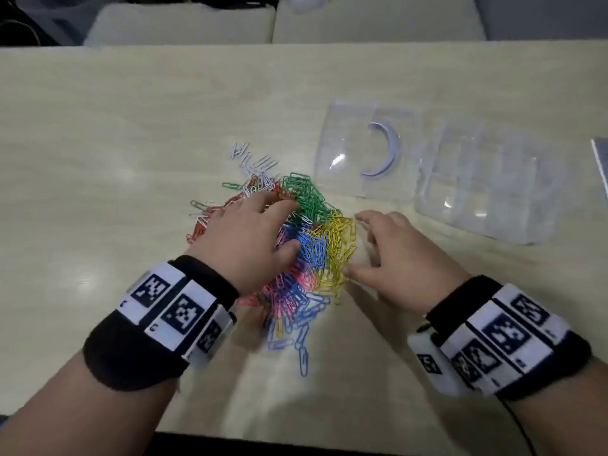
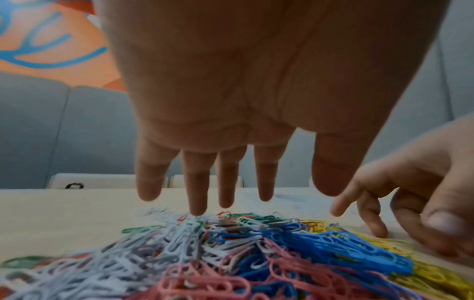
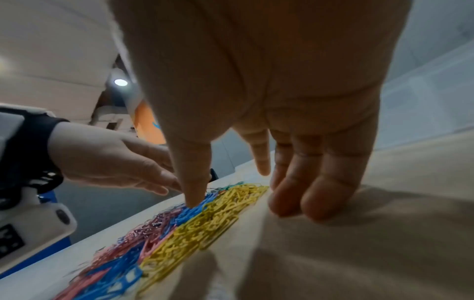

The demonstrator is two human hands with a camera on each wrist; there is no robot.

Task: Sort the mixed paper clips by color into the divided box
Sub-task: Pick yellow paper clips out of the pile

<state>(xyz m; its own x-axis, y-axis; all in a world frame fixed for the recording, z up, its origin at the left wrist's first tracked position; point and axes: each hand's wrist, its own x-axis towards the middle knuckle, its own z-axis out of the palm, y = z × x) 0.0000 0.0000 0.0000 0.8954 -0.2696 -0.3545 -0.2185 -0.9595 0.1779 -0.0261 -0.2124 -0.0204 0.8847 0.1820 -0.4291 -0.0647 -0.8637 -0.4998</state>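
1 heap of paper clips (image 1: 296, 245) sat mid-frame, too many to count, in 6 colours: white, red, green, blue, yellow, pink. 2 clear plastic pieces lay at the right: 1 lid (image 1: 365, 153), 1 divided box (image 1: 487, 182). 2 hands were in: left hand (image 1: 245, 238), right hand (image 1: 404, 258).

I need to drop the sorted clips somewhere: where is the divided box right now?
In the head view the clear divided box lies on the table, to the right, beyond the right hand, beside its clear lid and apart from the paper clips.
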